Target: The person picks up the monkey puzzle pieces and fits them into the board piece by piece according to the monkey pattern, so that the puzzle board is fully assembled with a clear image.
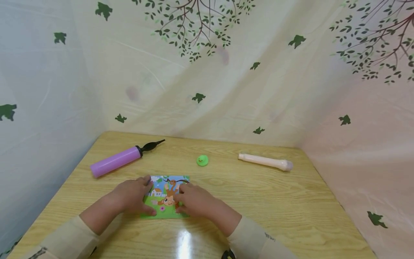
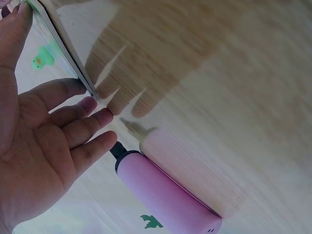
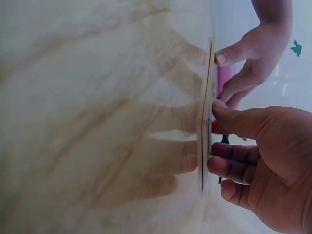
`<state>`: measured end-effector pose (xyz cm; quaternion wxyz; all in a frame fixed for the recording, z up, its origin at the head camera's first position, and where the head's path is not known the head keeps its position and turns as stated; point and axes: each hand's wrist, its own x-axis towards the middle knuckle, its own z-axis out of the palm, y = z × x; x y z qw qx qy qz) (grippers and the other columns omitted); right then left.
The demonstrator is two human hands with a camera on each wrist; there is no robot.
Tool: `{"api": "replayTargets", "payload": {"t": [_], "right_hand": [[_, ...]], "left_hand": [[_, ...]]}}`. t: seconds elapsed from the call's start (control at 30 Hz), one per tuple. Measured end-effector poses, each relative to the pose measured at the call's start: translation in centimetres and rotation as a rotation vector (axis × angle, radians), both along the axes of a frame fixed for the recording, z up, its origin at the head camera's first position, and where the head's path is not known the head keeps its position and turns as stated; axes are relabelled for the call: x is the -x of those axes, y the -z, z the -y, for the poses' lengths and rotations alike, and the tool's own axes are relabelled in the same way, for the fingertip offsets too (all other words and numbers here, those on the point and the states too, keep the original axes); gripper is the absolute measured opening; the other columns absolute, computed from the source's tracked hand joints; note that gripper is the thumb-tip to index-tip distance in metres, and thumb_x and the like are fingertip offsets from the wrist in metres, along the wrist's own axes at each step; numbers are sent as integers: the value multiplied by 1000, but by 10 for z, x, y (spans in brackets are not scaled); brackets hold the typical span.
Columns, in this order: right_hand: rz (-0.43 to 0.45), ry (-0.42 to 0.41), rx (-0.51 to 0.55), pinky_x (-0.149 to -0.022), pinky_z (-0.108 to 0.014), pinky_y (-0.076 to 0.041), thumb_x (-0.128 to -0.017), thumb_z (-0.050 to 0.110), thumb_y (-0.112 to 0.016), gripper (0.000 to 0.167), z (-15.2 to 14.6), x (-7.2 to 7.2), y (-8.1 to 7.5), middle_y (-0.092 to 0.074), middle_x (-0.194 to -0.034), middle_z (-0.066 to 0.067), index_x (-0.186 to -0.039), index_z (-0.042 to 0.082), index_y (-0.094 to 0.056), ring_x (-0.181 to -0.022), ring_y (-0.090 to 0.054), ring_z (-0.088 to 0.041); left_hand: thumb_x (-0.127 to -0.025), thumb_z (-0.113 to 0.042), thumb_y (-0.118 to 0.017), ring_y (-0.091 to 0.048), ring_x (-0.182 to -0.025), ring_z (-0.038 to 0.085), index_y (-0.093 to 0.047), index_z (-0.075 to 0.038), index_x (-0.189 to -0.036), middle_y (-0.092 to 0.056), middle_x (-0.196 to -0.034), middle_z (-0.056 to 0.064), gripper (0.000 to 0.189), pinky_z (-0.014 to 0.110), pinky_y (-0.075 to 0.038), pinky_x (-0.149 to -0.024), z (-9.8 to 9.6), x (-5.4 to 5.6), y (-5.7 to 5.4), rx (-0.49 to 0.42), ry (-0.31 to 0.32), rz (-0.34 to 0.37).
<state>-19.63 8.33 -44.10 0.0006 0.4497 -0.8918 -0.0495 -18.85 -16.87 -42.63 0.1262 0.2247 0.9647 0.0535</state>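
A thin picture board with a cartoon monkey, a house and green grass lies flat on the table between both hands. My left hand rests at its left side, thumb over the lower left part and fingers at the upper left corner. In the left wrist view, the left fingers are spread, fingertips right at the board's edge. Over the right half of the picture, my right hand touches the surface with thumb and fingertips, hiding part of the monkey. The right wrist view shows the right thumb and fingertips against the board's face.
A purple hand pump with a black nozzle lies at the back left. Behind the board sits a small green duck. At the back right lies a pale pink stick. Leaf-printed cloth hangs behind the wooden table.
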Motion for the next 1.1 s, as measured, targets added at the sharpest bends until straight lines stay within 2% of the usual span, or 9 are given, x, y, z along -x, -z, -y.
{"api": "replayTargets", "payload": {"t": [0.13,0.23,0.37,0.53,0.63,0.73,0.9,1.1], "right_hand": [[-82,-45,-21,-66,-16,-43,-93,49,-60,22,-4,-8,-1,-56,-100,9,-104,33,-71,-89,-52,-6],[-150,-65,-60,-61,-14,-42,-95,44,-58,24,-6,-15,-4,-59,-105,9,-112,33,-71,-92,-54,-7],[-237,-67,-174,-59,-14,-38,-97,35,-58,32,-6,-22,-6,-58,-114,9,-128,32,-64,-94,-52,-8],[-297,-74,-303,-63,-16,-39,-98,33,-56,38,-6,-33,-5,-55,-122,11,-135,28,-58,-97,-48,-8],[-283,-65,-366,-74,-18,-48,-98,39,-54,45,-7,-43,-7,-53,-135,8,-140,24,-54,-109,-50,-10],[-258,-50,-414,-84,-21,-51,-101,43,-48,50,-8,-50,-11,-47,-147,4,-146,23,-47,-124,-48,-12],[-200,-22,-439,-91,-23,-50,-104,40,-41,49,-9,-55,-13,-38,-156,1,-151,23,-40,-136,-41,-14],[-87,24,-446,-106,-29,-46,-105,37,-42,52,-12,-57,-17,-29,-161,1,-154,22,-33,-145,-31,-16]], "left_hand": [[-67,-75,-71,-38,-135,51,-46,5,-142,-33,-153,29,112,63,-38,-107,0,0,-1,-1,7,-2],[-67,-75,-71,-38,-135,51,-46,5,-142,-33,-153,29,112,63,-38,-107,0,-1,-1,-1,8,2],[-67,-75,-71,-38,-135,51,-46,5,-142,-33,-153,29,112,63,-38,-107,1,-1,-2,2,3,3],[-67,-75,-70,-40,-135,49,-47,5,-142,-35,-153,28,112,61,-39,-107,1,-2,-1,3,7,-14],[-67,-76,-70,-40,-135,49,-47,5,-142,-35,-152,28,112,61,-40,-107,1,-2,-1,4,8,-22],[-67,-76,-70,-40,-135,50,-47,5,-142,-35,-152,29,112,62,-39,-106,2,-2,-1,5,5,-20],[-67,-76,-70,-38,-136,50,-46,3,-143,-33,-154,28,112,62,-38,-108,3,-1,1,1,-14,-5],[-68,-78,-67,-38,-137,49,-46,3,-143,-34,-154,27,112,62,-37,-108,2,1,5,16,-8,-11]]}}
